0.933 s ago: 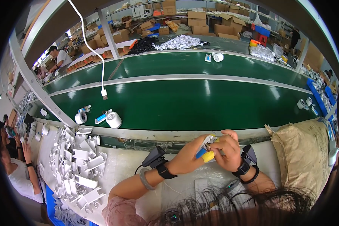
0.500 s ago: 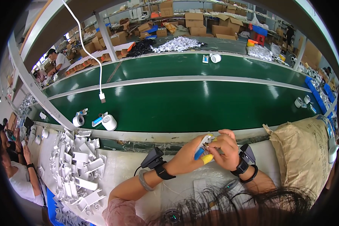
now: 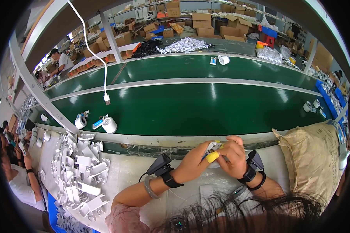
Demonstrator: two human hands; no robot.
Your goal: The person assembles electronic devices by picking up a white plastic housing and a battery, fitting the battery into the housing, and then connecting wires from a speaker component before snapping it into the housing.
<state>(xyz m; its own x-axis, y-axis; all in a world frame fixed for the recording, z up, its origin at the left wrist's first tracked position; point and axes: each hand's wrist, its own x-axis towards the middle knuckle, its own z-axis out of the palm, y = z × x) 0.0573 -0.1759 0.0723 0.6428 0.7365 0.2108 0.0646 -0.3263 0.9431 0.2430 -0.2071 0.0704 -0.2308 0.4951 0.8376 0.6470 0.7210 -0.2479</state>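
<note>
Where left hand [image 3: 192,163] meets right hand [image 3: 235,158], a white part [image 3: 212,146] (small) lies between.

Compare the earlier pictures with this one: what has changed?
The white cylinders on the near green belt slid left. The left hand now hides most of the blue piece behind its yellow-capped thumb. It still holds the small white part, the right hand close by; the white pile stayed.

Sm. white/blue pc. [image 3: 212,146], tilted, partly hidden, held btwn L grip [image 3: 193,164] & R grip [image 3: 234,158].
</note>
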